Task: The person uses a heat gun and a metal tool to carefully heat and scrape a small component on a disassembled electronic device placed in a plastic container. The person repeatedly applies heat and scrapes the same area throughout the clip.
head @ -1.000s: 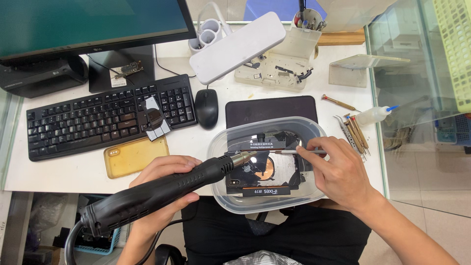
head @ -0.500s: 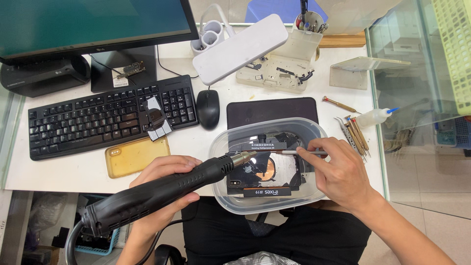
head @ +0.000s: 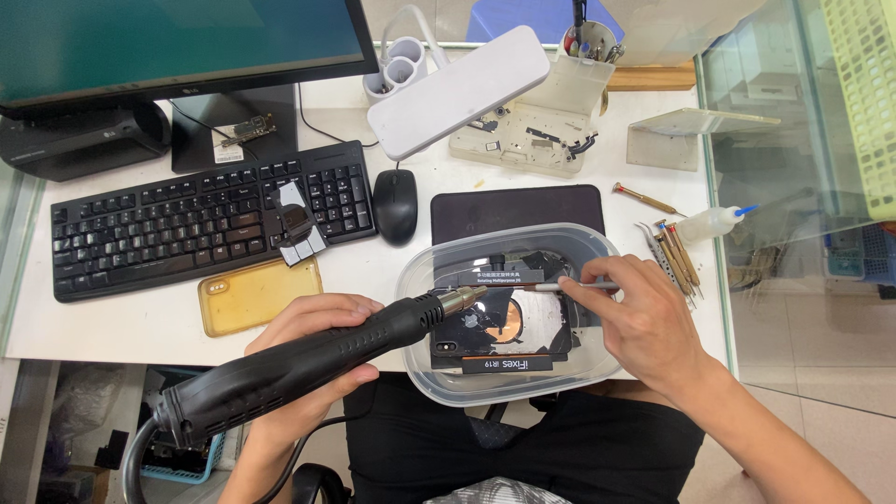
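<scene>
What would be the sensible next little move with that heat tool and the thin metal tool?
Probably work the tweezers in the right hand gently under the heated spot. The left hand aims the hot-air gun nozzle at the black phone back clamped in the clear tub, and the tweezers' tip lies beside the nozzle.

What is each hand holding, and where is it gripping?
The left hand grips the black hot-air gun around its handle. The right hand pinches thin metal tweezers near their rear end.
</scene>
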